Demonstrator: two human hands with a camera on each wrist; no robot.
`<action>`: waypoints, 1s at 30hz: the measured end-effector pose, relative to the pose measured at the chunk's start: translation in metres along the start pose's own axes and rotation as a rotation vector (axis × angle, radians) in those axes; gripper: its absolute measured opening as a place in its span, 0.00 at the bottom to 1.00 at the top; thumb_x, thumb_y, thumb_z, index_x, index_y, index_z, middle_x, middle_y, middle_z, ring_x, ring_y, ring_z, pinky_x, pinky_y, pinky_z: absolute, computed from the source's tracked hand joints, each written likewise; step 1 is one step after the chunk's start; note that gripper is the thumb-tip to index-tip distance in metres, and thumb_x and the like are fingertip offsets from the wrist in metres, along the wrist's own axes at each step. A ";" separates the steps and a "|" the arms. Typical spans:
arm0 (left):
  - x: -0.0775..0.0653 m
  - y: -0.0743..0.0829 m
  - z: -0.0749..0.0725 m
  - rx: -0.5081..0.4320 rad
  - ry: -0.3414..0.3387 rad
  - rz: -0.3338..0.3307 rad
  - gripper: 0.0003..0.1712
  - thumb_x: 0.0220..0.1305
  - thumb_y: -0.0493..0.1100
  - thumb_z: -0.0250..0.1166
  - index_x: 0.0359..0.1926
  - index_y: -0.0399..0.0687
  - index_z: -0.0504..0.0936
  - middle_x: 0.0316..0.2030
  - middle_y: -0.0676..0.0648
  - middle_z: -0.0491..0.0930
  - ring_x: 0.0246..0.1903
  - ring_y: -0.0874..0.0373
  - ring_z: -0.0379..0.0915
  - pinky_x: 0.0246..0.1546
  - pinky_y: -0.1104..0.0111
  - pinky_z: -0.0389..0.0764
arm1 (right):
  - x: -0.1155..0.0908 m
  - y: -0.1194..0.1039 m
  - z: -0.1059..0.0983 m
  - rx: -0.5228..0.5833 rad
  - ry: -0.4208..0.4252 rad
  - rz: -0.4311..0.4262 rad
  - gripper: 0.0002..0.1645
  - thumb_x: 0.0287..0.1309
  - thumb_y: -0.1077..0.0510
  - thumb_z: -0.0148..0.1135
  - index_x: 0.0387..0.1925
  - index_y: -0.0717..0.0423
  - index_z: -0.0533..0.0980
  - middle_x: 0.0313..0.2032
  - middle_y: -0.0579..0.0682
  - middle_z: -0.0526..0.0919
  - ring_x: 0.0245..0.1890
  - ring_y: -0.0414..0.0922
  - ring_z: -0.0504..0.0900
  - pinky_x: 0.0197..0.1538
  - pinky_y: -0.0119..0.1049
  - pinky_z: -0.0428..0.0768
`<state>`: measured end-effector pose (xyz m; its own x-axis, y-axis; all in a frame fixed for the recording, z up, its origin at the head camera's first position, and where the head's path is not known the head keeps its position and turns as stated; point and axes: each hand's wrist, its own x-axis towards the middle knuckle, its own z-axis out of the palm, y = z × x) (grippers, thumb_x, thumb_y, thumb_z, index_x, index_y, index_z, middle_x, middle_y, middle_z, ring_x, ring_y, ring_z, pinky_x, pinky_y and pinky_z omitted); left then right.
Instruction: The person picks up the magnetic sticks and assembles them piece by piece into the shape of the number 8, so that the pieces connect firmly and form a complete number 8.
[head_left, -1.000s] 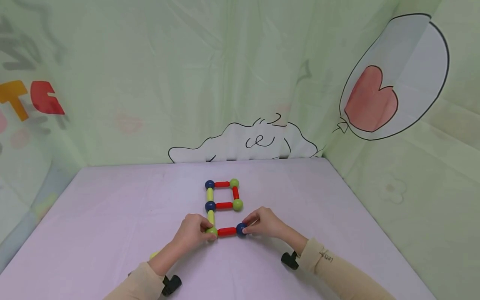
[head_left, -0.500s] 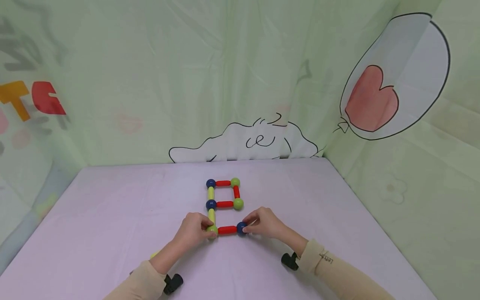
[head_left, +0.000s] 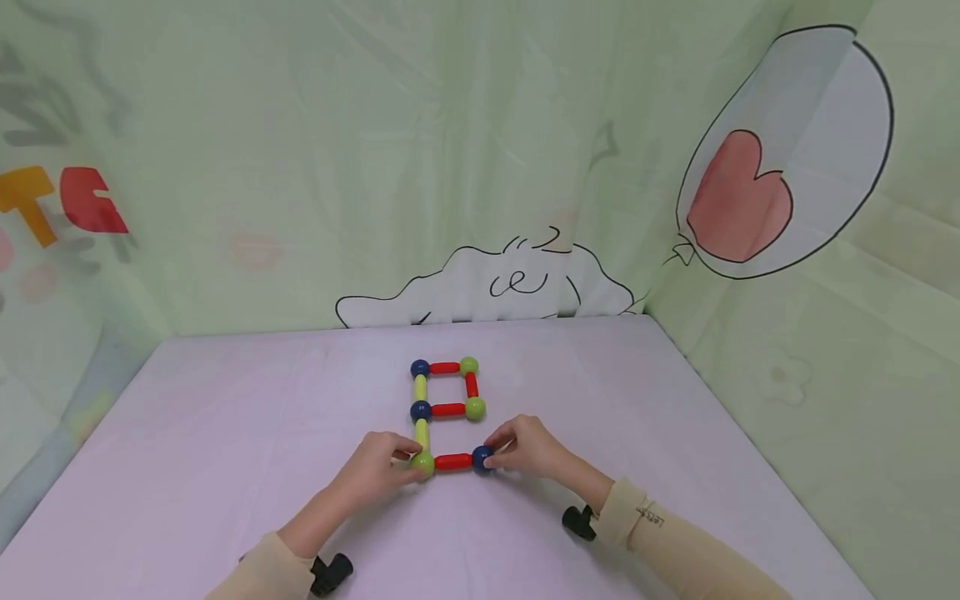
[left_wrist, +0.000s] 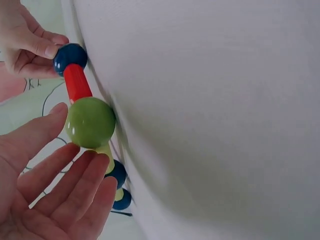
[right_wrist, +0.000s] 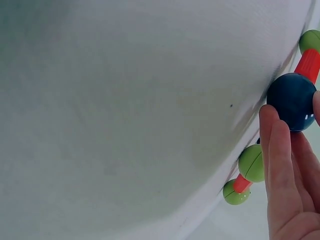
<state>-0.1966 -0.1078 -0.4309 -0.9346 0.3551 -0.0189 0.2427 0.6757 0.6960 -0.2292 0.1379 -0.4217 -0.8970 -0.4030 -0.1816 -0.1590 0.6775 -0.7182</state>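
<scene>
A flat figure of balls and rods lies on the table. Its upper part is a square with dark blue balls (head_left: 420, 368) on the left, green balls (head_left: 475, 408) on the right and red rods (head_left: 447, 410) between. Yellow-green rods (head_left: 422, 433) run down the left side to a green ball (left_wrist: 91, 123). From there a red rod (head_left: 453, 462) leads to a dark blue ball (right_wrist: 292, 102). My left hand (head_left: 377, 469) is spread around the bottom green ball, its thumb standing off the surface. My right hand (head_left: 528, 447) pinches the bottom blue ball between thumb and fingers.
A pale lilac cloth covers the table (head_left: 225, 433). Behind it hangs a green printed curtain (head_left: 360, 167) with a balloon drawing (head_left: 817, 150) at the right. Black wrist-worn devices (head_left: 332, 575) show below both sleeves.
My left hand has loosened from the bottom green ball and drawn slightly left. My right hand keeps its pinch on the blue ball, and the figure stays in place.
</scene>
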 end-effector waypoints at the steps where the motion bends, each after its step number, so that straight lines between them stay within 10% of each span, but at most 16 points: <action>1: -0.002 -0.001 -0.002 0.008 -0.002 0.003 0.20 0.48 0.42 0.71 0.44 0.39 0.82 0.40 0.46 0.81 0.40 0.53 0.76 0.39 0.63 0.78 | 0.000 0.000 0.000 -0.001 0.001 0.001 0.14 0.45 0.62 0.70 0.37 0.61 0.81 0.32 0.49 0.82 0.28 0.41 0.79 0.32 0.31 0.79; 23: -0.059 -0.033 -0.050 0.120 0.000 -0.172 0.16 0.44 0.41 0.73 0.38 0.41 0.83 0.36 0.50 0.80 0.38 0.53 0.75 0.41 0.59 0.75 | -0.001 0.000 0.001 -0.004 0.008 -0.014 0.14 0.45 0.63 0.70 0.37 0.61 0.82 0.31 0.49 0.83 0.27 0.40 0.78 0.31 0.31 0.79; 30: -0.073 -0.047 -0.054 0.083 -0.052 -0.081 0.15 0.43 0.41 0.73 0.33 0.38 0.81 0.28 0.52 0.78 0.29 0.58 0.71 0.30 0.69 0.73 | -0.002 -0.001 0.001 0.003 0.016 -0.006 0.14 0.44 0.63 0.71 0.36 0.61 0.82 0.31 0.49 0.83 0.27 0.41 0.78 0.31 0.30 0.79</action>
<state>-0.1539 -0.2003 -0.4237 -0.9380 0.3283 -0.1114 0.1891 0.7539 0.6292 -0.2266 0.1374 -0.4214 -0.9024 -0.3972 -0.1671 -0.1627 0.6733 -0.7213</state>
